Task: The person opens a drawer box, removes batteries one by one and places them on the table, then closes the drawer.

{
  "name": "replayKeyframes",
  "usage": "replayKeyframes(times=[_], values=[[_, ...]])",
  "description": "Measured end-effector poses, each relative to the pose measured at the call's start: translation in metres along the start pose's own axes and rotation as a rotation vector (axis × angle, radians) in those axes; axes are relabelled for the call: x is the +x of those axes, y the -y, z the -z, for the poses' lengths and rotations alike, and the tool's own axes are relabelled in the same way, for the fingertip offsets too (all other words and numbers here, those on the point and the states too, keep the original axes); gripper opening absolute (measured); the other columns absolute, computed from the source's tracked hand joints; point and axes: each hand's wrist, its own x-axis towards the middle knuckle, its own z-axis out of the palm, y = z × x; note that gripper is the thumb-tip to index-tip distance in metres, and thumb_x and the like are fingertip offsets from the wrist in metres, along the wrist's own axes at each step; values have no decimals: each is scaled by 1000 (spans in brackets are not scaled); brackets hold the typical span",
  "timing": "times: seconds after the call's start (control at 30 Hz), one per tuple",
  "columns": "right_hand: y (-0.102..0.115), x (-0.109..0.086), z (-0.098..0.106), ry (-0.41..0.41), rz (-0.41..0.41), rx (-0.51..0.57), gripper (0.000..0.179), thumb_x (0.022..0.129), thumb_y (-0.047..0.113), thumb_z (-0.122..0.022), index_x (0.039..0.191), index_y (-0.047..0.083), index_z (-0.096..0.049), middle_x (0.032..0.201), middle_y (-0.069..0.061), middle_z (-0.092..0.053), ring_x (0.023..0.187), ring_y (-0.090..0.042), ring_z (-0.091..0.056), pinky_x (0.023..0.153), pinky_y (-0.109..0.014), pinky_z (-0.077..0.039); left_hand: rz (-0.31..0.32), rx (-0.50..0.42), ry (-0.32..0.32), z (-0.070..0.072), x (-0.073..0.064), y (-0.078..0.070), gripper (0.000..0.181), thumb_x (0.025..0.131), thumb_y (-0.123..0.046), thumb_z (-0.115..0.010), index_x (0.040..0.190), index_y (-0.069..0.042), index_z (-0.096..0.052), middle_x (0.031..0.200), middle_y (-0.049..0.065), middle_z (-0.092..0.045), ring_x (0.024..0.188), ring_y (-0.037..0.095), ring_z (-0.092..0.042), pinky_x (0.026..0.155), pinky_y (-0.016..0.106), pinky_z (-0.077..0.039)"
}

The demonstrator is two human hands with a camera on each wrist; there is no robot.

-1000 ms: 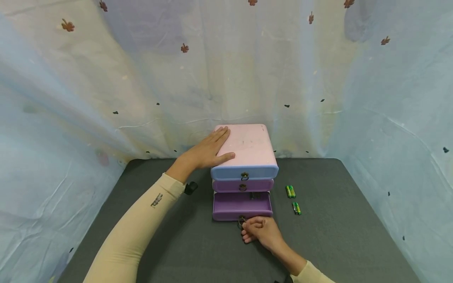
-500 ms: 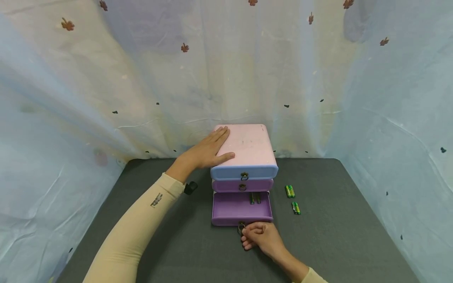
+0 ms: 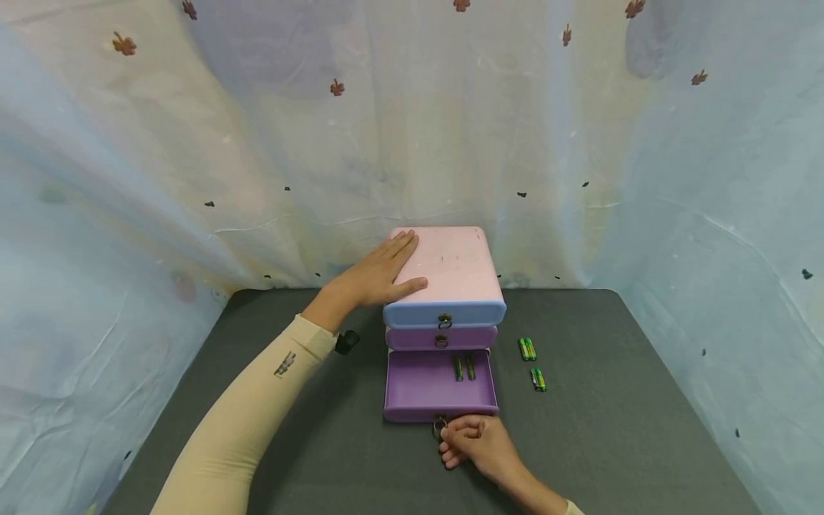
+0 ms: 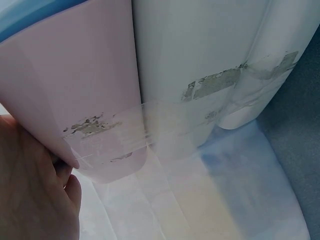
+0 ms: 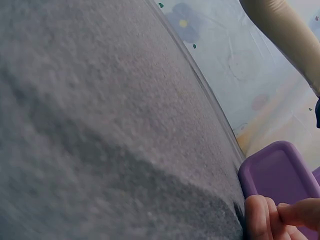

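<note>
A small drawer cabinet (image 3: 444, 265) with a pink top stands at the back middle of the table. My left hand (image 3: 373, 277) rests flat on its top left side, fingers straight; the left wrist view shows that hand (image 4: 37, 185) against the pink side wall. The purple bottom drawer (image 3: 418, 390) is pulled out, with two green batteries (image 3: 464, 368) lying at its right rear. Below the drawer front, my right hand (image 3: 483, 447) pinches the ring pull (image 3: 440, 428) between thumb and forefinger. In the right wrist view its curled fingers (image 5: 257, 217) are beside the purple drawer front (image 5: 280, 172).
Right of the cabinet lie two pairs of green batteries, one pair (image 3: 528, 349) farther back and one pair (image 3: 538, 379) nearer. The blue top drawer (image 3: 412, 315) and purple middle drawer (image 3: 412, 337) are closed. A patterned curtain (image 3: 412, 143) hangs behind the grey table (image 3: 611, 429).
My right hand has drawn the bottom drawer farther out toward me, bringing the two batteries inside into fuller view. The left hand has stayed on the cabinet.
</note>
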Motion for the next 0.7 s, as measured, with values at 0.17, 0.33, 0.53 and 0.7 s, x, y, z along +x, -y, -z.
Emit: replayKeyframes(times=[0.17, 0.33, 0.53, 0.7], values=[[0, -5, 0, 10, -1, 3, 23, 102, 5, -73, 108, -17, -70, 93, -27, -78, 71, -17, -77, 70, -38, -67, 0, -6, -1, 0, 0, 0, 94, 110, -68, -37, 173, -11, 4, 181, 5, 8, 166, 20, 9, 135, 38, 3], [-2, -9, 0, 18, -2, 10, 24, 103, 5, -73, 109, -18, -69, 94, -28, -77, 71, -17, -77, 70, -38, -67, 0, -9, -3, 0, 0, -1, 94, 110, -67, -38, 173, -11, 3, 181, 6, 7, 166, 20, 9, 135, 38, 3], [-3, -14, -2, 24, 1, 31, 24, 102, 3, -72, 109, -20, -68, 94, -30, -77, 71, -17, -77, 69, -37, -67, -1, -5, -4, 0, 0, -1, 95, 110, -67, -39, 173, -10, 3, 181, 6, 7, 167, 20, 8, 135, 38, 2], [-3, -18, -3, 23, -14, 32, 23, 103, 3, -72, 108, -18, -69, 93, -28, -77, 70, -17, -77, 70, -38, -67, -2, 3, -8, 0, 0, 0, 95, 109, -67, -39, 173, -9, 2, 181, 7, 6, 167, 21, 8, 135, 39, 1]])
